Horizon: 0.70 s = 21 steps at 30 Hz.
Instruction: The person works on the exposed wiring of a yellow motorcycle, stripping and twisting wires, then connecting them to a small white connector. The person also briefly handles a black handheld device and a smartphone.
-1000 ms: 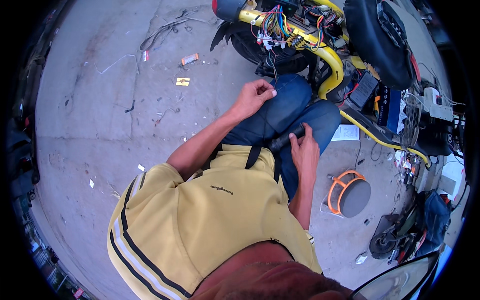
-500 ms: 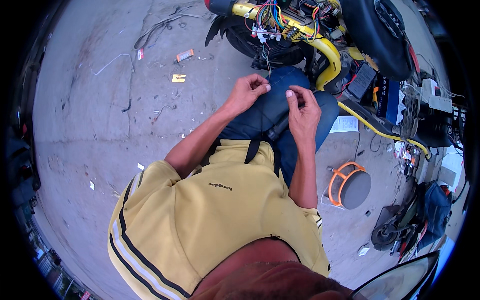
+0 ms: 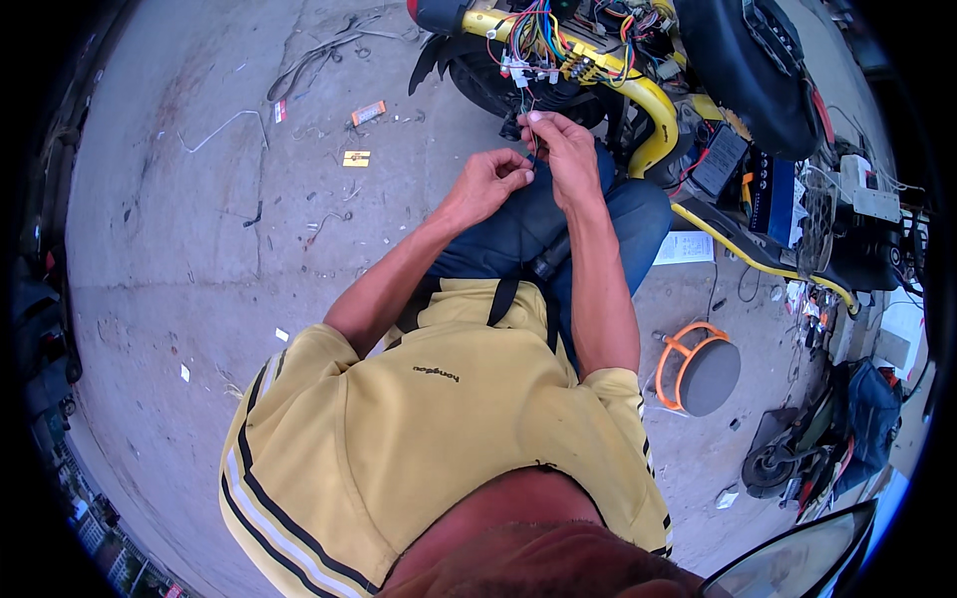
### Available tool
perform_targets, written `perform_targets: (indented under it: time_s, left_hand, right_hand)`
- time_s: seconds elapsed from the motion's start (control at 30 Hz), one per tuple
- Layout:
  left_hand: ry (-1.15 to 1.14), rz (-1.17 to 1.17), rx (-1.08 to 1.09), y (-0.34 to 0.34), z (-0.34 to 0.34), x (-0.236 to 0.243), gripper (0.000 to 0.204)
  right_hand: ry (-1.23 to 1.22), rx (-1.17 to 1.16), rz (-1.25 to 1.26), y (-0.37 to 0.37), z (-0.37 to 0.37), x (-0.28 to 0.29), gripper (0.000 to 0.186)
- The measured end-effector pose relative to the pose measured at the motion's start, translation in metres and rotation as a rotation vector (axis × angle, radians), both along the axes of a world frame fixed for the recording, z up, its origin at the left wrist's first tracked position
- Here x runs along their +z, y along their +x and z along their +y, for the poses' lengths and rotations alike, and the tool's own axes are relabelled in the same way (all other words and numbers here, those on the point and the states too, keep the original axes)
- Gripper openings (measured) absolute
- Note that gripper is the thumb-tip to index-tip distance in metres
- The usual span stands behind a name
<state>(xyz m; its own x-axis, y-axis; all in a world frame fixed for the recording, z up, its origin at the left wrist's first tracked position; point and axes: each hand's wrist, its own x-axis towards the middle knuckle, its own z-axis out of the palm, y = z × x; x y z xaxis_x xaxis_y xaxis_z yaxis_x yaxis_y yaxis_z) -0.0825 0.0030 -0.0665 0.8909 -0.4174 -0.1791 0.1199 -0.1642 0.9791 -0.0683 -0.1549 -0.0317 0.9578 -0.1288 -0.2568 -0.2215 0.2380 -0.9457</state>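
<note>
Above my knees, my left hand (image 3: 490, 183) pinches thin dark wires that hang from the bundle on the vehicle. Just above and to its right, my right hand (image 3: 560, 149) is closed with thumb and forefinger together on the same wires. The wire ends between my fingers are too small to make out. Coloured wires (image 3: 535, 35) with white plastic connectors (image 3: 518, 72) spill over the yellow frame tube (image 3: 648, 95) of a partly stripped electric scooter, whose black rear wheel (image 3: 483, 80) is behind them.
A black seat (image 3: 743, 75) stands tilted up at the upper right. An orange-framed stool (image 3: 710, 377) with a grey top is on the floor to my right. An orange packet (image 3: 368, 113), a yellow card (image 3: 356, 158) and a grey strap (image 3: 319, 55) lie at the left.
My right hand has moved up and left from beside my left hand to the hanging wires and closed on them. My left hand has stayed nearly in place.
</note>
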Motion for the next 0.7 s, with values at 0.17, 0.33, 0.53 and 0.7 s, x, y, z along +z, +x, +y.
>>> perform_targets:
  time_s: [0.17,0.33,0.53,0.7]
  left_hand:
    - [-0.013,-0.050,0.016,0.021,0.010,-0.010,0.024]
    - [-0.154,0.043,0.175,0.049,0.010,0.017,0.023]
    - [-0.292,0.128,0.211,0.062,-0.006,0.038,0.020]
    - [-0.321,0.126,0.195,0.067,-0.011,0.030,0.017]
  right_hand:
    - [0.048,-0.012,0.030,0.002,0.001,0.002,0.018]
    - [0.021,-0.027,0.047,0.004,-0.001,0.004,0.017]
    - [0.001,-0.015,0.042,0.006,-0.003,0.004,0.017]
    - [-0.014,-0.028,0.038,0.005,-0.002,0.007,0.015]
